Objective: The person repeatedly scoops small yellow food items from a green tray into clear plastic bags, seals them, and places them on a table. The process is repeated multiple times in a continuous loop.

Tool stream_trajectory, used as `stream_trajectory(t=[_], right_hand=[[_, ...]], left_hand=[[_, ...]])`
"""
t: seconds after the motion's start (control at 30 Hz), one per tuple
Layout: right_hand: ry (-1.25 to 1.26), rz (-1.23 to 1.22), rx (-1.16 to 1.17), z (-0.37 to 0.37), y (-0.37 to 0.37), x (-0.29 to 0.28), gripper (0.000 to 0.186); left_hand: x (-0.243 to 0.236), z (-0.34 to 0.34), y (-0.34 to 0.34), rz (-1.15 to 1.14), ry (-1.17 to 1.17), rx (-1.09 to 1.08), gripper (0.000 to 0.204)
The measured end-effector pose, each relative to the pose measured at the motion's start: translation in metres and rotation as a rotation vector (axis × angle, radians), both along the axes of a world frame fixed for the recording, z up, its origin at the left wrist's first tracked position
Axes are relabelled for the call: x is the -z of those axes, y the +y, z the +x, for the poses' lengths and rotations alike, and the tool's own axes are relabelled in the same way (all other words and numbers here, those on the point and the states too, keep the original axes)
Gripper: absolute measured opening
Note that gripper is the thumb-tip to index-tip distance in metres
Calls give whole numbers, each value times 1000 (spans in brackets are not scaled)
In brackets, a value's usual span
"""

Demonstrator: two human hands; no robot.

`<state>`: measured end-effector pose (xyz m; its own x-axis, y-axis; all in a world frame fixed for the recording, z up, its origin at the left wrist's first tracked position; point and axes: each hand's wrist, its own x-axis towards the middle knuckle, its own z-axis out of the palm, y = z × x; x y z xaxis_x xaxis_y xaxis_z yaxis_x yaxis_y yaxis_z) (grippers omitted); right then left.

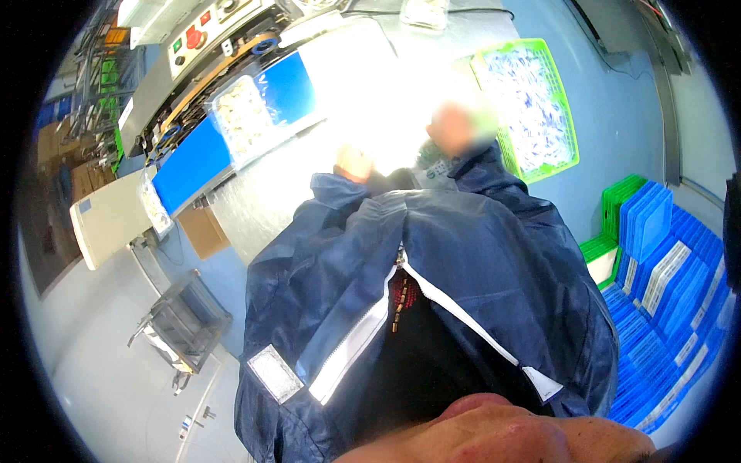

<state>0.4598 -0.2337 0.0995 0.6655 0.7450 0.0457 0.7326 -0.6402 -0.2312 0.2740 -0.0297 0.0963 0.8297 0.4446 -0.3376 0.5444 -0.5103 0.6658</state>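
Observation:
My left hand (pixel 353 163) is over the brightly lit worktable (pixel 289 174), close to my body; glare washes out its fingers. My right hand (pixel 451 130) is farther forward, beside the near left side of a green basket (pixel 572 116). Blur and glare hide its fingers and anything they may hold. The basket is full of many small white-and-blue pieces (pixel 529 108). Between my hands, near the right cuff, lies part of a clear plastic bag (pixel 434 171) with dark green print, mostly hidden by my sleeves.
A machine with a blue conveyor belt (pixel 193 174) runs along the left; a clear bag of pale pieces (pixel 243 116) lies on it. Its panel has a red button (pixel 196 38). Another bag (pixel 424 13) is at the back. Blue crates (pixel 664 309) are stacked right, a stool (pixel 185 320) left.

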Motion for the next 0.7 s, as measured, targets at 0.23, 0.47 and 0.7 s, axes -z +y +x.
stream_trajectory(t=[0.23,0.47,0.7], right_hand=[[368,60,314,2,-27,-12,54],[429,52,344,35,-38,17,52],[236,-205,-49,-23,-117,-2,65]], left_hand=[[61,1,-16,-181,18,-131,73],[64,11,-36,-582,-36,-354,71],[77,-53,-48,-682,292,-326,54]])
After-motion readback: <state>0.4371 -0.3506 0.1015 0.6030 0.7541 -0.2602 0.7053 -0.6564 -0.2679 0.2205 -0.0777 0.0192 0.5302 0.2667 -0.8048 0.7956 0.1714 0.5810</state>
